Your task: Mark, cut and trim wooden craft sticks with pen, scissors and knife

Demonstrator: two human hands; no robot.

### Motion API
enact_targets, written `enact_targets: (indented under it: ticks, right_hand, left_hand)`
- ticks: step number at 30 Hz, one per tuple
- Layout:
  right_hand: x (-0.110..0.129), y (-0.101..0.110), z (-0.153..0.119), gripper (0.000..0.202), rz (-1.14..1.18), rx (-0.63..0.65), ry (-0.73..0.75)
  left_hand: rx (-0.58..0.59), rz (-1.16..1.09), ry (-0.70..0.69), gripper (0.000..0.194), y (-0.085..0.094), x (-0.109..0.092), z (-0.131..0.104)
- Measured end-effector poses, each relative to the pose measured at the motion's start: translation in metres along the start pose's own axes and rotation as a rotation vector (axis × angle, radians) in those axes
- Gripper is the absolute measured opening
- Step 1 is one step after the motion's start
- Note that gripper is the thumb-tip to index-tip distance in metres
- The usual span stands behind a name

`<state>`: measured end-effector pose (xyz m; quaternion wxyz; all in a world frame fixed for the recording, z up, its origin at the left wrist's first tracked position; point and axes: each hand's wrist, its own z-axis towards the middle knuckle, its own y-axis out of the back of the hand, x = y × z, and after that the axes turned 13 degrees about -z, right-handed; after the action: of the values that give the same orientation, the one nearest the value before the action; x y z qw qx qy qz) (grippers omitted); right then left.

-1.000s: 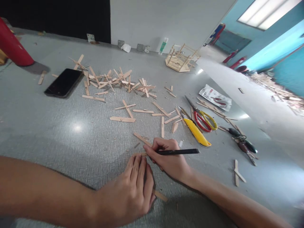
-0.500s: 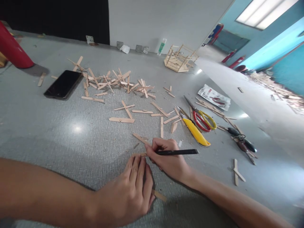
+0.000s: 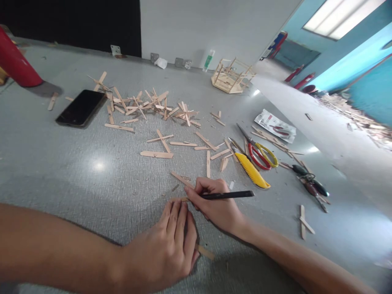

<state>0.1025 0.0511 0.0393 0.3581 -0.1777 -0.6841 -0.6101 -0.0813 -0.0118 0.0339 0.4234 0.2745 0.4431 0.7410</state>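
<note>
My right hand is closed in a writing grip round a slim black pen, its shaft pointing right. The tip is hidden by the fingers. Beside it, my left hand lies on the table with its fingers pressed together, holding down a wooden craft stick under the fingertips. Another craft stick pokes out by the thumb side of the left hand. Just beyond the right fingers lies a loose wooden stick, with small wood scraps around it.
A yellow utility knife, red-and-yellow-handled scissors and dark-handled pliers lie to the right. Piled craft sticks, a phone and a red cylinder are farther back. A stick-built frame stands near the panel.
Almost nothing differs. The right hand and pen have shifted very slightly left, and both hands keep the same hold.
</note>
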Motion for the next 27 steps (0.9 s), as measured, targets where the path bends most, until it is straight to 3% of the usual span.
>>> enact_targets:
  ticks: [27]
  right_hand:
    - [-0.0013,0.0007,0.0012,0.044,-0.048,0.001,0.076]
  left_hand:
    - [0.004,0.009,0.005,0.047,-0.001,0.0005,0.0004]
